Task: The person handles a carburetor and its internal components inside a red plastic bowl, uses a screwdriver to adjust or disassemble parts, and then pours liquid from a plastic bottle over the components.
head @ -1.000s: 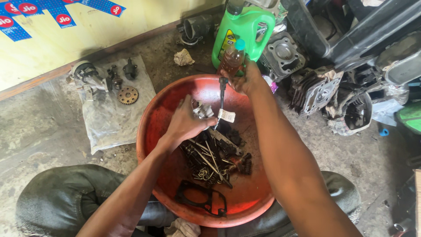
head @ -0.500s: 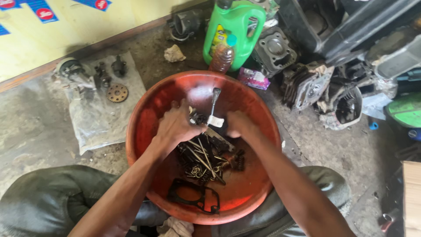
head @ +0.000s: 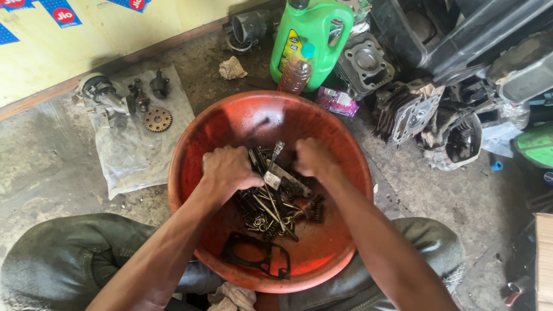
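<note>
A round orange-red basin [head: 193,129] sits on the floor between my knees. Its bottom holds a pile of oily bolts, springs and small metal parts [head: 275,214] and a black gasket [head: 257,257]. My left hand [head: 229,170] is curled knuckles-up on the left of the pile, gripping a small metal part that its fingers hide. My right hand [head: 311,158] is closed on the right side, level with the left. A thin metal tool [head: 277,152] sticks up between the two hands, and the right hand seems to hold it.
A green oil jug [head: 314,31] and a small brown bottle [head: 295,72] stand behind the basin. Engine cylinders and casings [head: 403,112] lie at right. At left, a sprocket [head: 157,120] and other parts rest on a plastic sheet [head: 129,155]. A rag [head: 232,68] lies by the wall.
My right hand has come back from the brown bottle at the rear into the basin, bringing the thin tool. My left hand has lowered onto the pile. The view has shifted slightly.
</note>
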